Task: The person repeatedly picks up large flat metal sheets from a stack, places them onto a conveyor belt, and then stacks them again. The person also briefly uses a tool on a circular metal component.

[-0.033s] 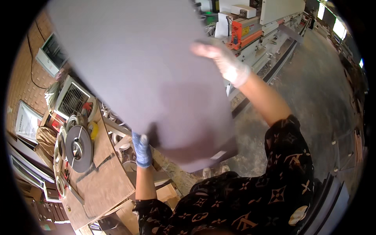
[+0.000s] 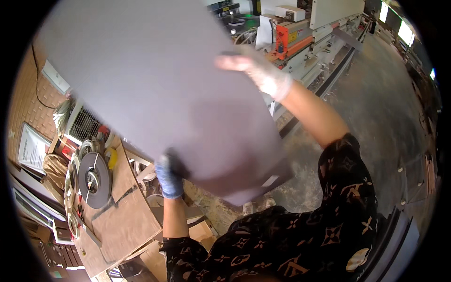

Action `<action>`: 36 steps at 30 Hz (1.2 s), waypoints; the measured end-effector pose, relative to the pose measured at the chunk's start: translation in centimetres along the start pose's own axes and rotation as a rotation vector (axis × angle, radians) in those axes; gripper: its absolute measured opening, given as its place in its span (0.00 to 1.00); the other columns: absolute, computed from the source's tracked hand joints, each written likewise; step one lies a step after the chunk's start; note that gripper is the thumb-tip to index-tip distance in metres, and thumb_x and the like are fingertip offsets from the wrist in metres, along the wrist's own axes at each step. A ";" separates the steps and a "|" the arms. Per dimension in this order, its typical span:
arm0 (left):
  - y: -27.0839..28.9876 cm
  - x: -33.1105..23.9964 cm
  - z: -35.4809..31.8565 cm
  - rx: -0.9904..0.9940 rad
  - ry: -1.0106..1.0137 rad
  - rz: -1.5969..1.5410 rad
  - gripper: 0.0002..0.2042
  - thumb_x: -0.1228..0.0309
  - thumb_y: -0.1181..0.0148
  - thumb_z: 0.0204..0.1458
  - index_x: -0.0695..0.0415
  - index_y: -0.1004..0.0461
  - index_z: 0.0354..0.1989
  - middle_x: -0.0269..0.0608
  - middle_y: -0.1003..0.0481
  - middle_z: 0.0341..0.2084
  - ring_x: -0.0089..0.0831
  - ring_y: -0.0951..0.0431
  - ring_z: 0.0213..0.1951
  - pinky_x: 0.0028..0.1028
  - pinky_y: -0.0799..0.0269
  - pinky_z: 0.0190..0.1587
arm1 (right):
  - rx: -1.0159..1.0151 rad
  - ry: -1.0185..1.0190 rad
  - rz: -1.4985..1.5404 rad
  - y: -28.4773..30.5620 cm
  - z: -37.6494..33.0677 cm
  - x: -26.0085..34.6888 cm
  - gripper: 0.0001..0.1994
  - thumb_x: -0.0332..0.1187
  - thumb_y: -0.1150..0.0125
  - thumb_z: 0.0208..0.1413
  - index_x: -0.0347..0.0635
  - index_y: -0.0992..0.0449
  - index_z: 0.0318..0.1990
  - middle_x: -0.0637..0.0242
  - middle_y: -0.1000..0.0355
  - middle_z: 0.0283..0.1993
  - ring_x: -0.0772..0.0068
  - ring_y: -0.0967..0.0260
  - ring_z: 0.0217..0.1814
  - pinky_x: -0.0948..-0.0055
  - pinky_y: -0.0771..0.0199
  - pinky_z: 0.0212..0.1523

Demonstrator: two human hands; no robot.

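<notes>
A large flat grey panel is held up in front of me, tilted, its top running past the upper edge of the view. My left hand, in a blue and dark glove, grips its left edge near the bottom. On its right edge, higher up, my right hand in a whitish glove is closed, thumb over the panel's face. Fingers behind the panel are hidden, and both hands are somewhat blurred. A small pale label-like patch shows near the panel's lower right corner.
To the left stands a wooden-topped table with a grey coil of banding and several other rolls. A long machine with an orange part stands ahead on the right. Dark panels lean at my lower right.
The panel has turned slightly, its upper part shifting left and its lower corner right. My right hand has moved left with it; my left hand has risen a little, both still gripping.
</notes>
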State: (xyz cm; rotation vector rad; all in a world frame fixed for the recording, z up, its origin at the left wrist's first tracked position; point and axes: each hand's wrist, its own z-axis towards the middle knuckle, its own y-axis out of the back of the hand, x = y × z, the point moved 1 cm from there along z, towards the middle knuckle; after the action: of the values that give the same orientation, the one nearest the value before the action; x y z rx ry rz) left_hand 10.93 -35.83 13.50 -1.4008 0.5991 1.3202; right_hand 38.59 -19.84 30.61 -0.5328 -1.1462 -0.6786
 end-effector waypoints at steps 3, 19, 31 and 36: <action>-2.6 -3.0 -0.4 -0.010 0.059 -0.370 0.32 0.48 0.44 0.50 0.58 0.38 0.57 0.46 0.33 0.52 0.43 0.33 0.53 0.42 0.37 0.56 | 0.060 0.020 -0.456 -1.1 3.0 -1.9 0.24 0.50 0.35 0.46 0.38 0.25 0.42 0.65 0.28 0.39 0.74 0.33 0.43 0.72 0.34 0.46; -3.0 21.0 -8.7 -0.513 0.428 -0.744 0.18 0.58 0.44 0.53 0.55 0.30 0.48 0.38 0.26 0.44 0.35 0.24 0.42 0.36 0.23 0.41 | 0.403 -0.333 -1.264 -6.1 10.3 -30.4 0.30 0.60 0.37 0.41 0.48 0.23 0.46 0.61 0.26 0.47 0.59 0.30 0.50 0.63 0.32 0.50; -8.2 26.0 2.8 -0.657 0.512 -0.795 0.19 0.54 0.46 0.54 0.53 0.30 0.48 0.38 0.26 0.45 0.35 0.26 0.46 0.37 0.25 0.47 | -0.412 -0.190 -1.162 1.6 -5.4 -24.6 0.32 0.43 0.32 0.40 0.51 0.34 0.55 0.53 0.35 0.55 0.52 0.42 0.60 0.57 0.44 0.60; -12.1 26.2 5.0 -0.760 0.542 -0.749 0.20 0.52 0.47 0.54 0.52 0.30 0.49 0.37 0.27 0.45 0.36 0.26 0.46 0.36 0.24 0.46 | -0.975 -0.377 -1.046 9.6 -13.0 -31.4 0.34 0.38 0.33 0.40 0.49 0.39 0.58 0.49 0.45 0.62 0.49 0.49 0.65 0.58 0.47 0.63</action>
State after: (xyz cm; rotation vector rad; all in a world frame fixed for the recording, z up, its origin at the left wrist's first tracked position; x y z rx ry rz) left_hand 26.54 -19.86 -5.43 -2.3347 -0.1583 0.5398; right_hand 45.83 -15.62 -3.67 -0.8858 -1.3786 -2.1695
